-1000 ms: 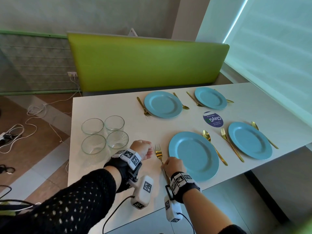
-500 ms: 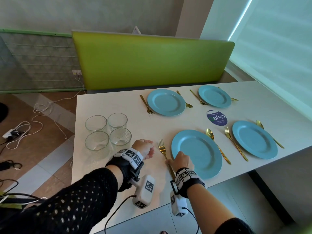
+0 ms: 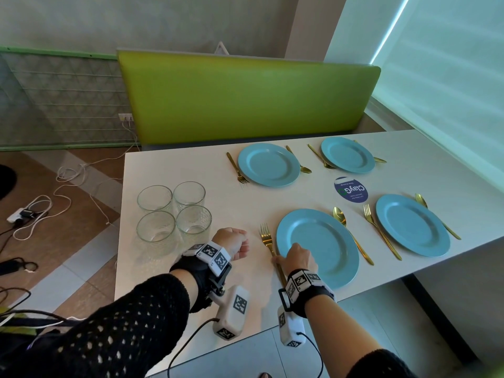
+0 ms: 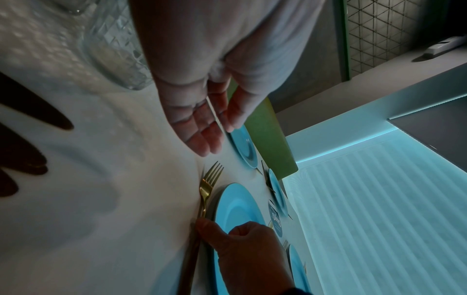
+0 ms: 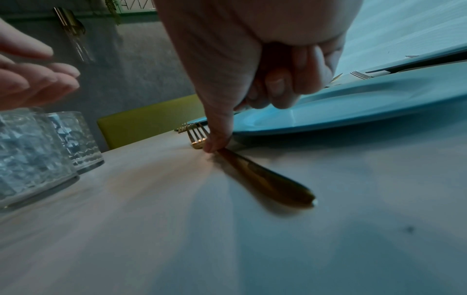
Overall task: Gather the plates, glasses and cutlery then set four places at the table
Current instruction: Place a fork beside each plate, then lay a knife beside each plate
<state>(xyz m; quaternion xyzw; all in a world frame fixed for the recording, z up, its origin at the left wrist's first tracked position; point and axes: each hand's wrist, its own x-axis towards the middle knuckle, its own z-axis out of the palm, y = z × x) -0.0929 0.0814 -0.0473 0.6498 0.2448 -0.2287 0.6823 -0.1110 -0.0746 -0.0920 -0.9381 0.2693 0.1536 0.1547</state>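
Several blue plates sit on the white table [image 3: 177, 165], each with a gold fork and spoon beside it. My right hand [image 3: 297, 257] is at the left rim of the nearest plate [image 3: 319, 249]. Its thumb [image 5: 215, 143] presses on the neck of the gold fork [image 3: 266, 237], which lies flat beside that plate, and its other fingers are curled in. My left hand [image 3: 231, 242] hovers just left of the fork, fingers relaxed and holding nothing [image 4: 202, 127]. Several empty glasses [image 3: 174, 214] stand grouped at the table's left.
A round blue sticker [image 3: 351, 190] lies between the plates. A green bench back [image 3: 245, 96] runs along the table's far side. Cables and a power strip [image 3: 41, 208] lie on the floor to the left. The table's near edge is just under my wrists.
My right hand has slid forward along the fork toward the plate rim, and the fork now lies close along the plate. The left hand has stayed put.
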